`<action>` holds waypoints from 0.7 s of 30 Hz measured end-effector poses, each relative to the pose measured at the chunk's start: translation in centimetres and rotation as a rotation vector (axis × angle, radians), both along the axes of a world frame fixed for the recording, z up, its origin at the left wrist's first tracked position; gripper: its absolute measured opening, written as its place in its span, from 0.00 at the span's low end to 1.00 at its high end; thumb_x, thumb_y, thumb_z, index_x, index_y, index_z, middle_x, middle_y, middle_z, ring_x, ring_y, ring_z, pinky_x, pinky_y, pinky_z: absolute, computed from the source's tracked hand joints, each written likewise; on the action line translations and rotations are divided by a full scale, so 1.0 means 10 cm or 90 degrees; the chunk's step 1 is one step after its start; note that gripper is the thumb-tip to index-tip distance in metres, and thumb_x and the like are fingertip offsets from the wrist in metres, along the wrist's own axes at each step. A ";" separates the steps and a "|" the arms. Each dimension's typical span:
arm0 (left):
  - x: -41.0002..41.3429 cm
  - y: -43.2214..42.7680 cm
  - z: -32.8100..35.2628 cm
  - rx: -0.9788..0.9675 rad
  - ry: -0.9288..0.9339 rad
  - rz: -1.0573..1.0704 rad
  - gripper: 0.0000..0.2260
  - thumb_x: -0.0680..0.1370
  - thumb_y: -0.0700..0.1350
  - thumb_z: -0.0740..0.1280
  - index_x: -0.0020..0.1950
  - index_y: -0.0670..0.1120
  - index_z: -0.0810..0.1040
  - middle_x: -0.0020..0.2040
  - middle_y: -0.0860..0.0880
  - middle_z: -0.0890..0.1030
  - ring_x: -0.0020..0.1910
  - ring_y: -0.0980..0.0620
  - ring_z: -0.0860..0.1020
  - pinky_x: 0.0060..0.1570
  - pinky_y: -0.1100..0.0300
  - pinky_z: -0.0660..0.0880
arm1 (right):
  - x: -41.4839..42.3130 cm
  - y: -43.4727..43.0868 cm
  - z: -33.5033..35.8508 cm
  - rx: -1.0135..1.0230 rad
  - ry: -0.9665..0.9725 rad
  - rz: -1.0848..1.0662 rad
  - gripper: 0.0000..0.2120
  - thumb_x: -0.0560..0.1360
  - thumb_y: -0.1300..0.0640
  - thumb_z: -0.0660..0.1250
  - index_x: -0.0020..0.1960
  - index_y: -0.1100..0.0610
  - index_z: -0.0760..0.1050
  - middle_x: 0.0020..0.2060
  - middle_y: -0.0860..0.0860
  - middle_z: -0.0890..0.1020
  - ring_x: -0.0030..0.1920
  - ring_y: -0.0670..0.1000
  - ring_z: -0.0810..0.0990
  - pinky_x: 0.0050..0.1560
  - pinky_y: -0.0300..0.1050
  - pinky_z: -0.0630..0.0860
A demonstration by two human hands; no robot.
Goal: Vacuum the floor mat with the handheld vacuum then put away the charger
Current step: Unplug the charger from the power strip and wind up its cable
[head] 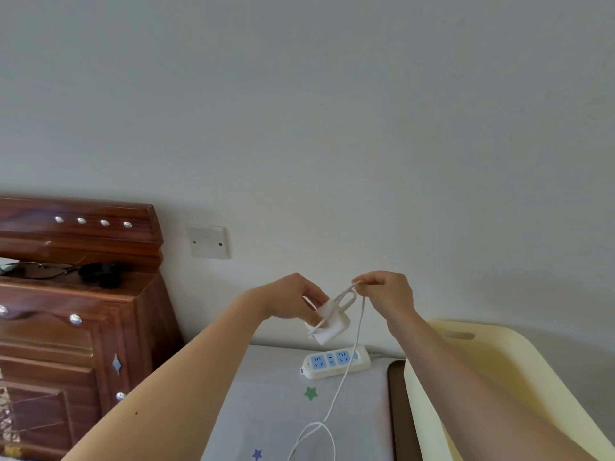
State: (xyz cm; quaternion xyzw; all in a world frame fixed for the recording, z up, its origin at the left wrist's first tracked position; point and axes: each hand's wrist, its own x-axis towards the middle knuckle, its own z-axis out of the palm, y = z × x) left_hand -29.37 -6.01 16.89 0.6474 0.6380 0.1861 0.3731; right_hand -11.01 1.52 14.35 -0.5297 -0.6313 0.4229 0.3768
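Note:
My left hand (293, 299) grips a white charger block (331, 322) in the air, above the grey floor mat (266, 404) with coloured stars. Turns of the white charger cable (346, 367) loop over the block. My right hand (387, 292) pinches the cable just right of the block, at its highest point. From there the cable hangs down and ends in a loose loop on the mat near the bottom edge. The handheld vacuum is not in view.
A white and blue power strip (336, 361) lies on the mat by the wall. A dark wooden cabinet (76, 327) stands to the left, with glasses and a black object on top. A pale yellow plastic piece (499, 361) stands at right. A blank wall plate (209, 242) is above.

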 end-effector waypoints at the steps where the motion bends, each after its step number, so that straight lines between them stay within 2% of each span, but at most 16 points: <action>1: 0.01 0.00 0.02 -0.001 -0.022 -0.005 0.15 0.71 0.38 0.73 0.57 0.49 0.83 0.43 0.58 0.82 0.48 0.56 0.79 0.57 0.60 0.73 | 0.01 0.01 -0.03 -0.008 0.018 -0.004 0.05 0.72 0.63 0.72 0.41 0.54 0.84 0.39 0.48 0.85 0.43 0.48 0.81 0.41 0.37 0.72; 4: 0.03 0.01 0.04 0.006 -0.102 0.009 0.14 0.71 0.38 0.73 0.56 0.49 0.82 0.48 0.53 0.84 0.51 0.54 0.80 0.62 0.57 0.73 | -0.01 0.00 -0.07 -0.020 0.009 0.013 0.07 0.74 0.61 0.71 0.38 0.55 0.83 0.32 0.49 0.81 0.37 0.49 0.77 0.38 0.39 0.70; 7: 0.06 0.04 0.07 0.026 -0.174 0.030 0.13 0.71 0.38 0.73 0.55 0.47 0.83 0.53 0.50 0.83 0.55 0.52 0.80 0.61 0.58 0.74 | -0.08 -0.02 -0.13 -0.015 -0.088 0.064 0.09 0.75 0.66 0.66 0.40 0.58 0.82 0.32 0.51 0.79 0.35 0.50 0.74 0.40 0.43 0.69; 9: 0.09 0.08 0.10 0.047 -0.230 0.071 0.13 0.72 0.37 0.72 0.57 0.43 0.82 0.54 0.47 0.83 0.54 0.52 0.80 0.57 0.61 0.76 | -0.14 -0.07 -0.15 0.003 -0.202 0.124 0.07 0.74 0.67 0.66 0.41 0.58 0.80 0.36 0.52 0.80 0.38 0.51 0.77 0.41 0.43 0.72; 12: 0.13 0.13 0.16 0.104 -0.289 0.183 0.10 0.72 0.37 0.73 0.53 0.42 0.82 0.51 0.45 0.83 0.51 0.49 0.81 0.57 0.57 0.78 | -0.17 -0.18 -0.18 -0.013 -0.202 0.234 0.07 0.73 0.65 0.69 0.46 0.54 0.81 0.37 0.51 0.85 0.39 0.47 0.83 0.45 0.35 0.76; 15: 0.12 0.19 0.15 0.171 -0.240 0.284 0.07 0.72 0.39 0.74 0.49 0.46 0.81 0.47 0.47 0.83 0.48 0.50 0.80 0.54 0.57 0.78 | -0.21 -0.26 -0.21 -0.012 -0.199 0.292 0.09 0.71 0.66 0.69 0.49 0.56 0.82 0.37 0.52 0.86 0.36 0.46 0.83 0.48 0.33 0.76; 17: 0.12 0.20 0.12 0.214 -0.162 0.332 0.08 0.71 0.40 0.73 0.49 0.47 0.81 0.44 0.52 0.82 0.47 0.51 0.79 0.51 0.57 0.76 | -0.23 -0.29 -0.20 -0.008 -0.211 0.313 0.09 0.70 0.66 0.70 0.47 0.55 0.82 0.33 0.49 0.84 0.34 0.45 0.81 0.43 0.28 0.74; 19: 0.12 0.20 0.08 0.246 -0.090 0.369 0.09 0.71 0.42 0.73 0.50 0.48 0.81 0.44 0.53 0.82 0.48 0.50 0.80 0.52 0.54 0.76 | -0.28 -0.30 -0.16 0.013 -0.234 0.330 0.08 0.69 0.65 0.71 0.43 0.53 0.82 0.31 0.46 0.81 0.33 0.43 0.78 0.38 0.25 0.71; 21: 0.14 0.19 0.06 0.259 -0.010 0.388 0.10 0.72 0.45 0.71 0.53 0.49 0.80 0.46 0.54 0.82 0.49 0.51 0.80 0.49 0.57 0.75 | -0.32 -0.29 -0.14 0.037 -0.265 0.326 0.08 0.68 0.63 0.71 0.40 0.51 0.81 0.31 0.44 0.79 0.33 0.42 0.75 0.37 0.27 0.70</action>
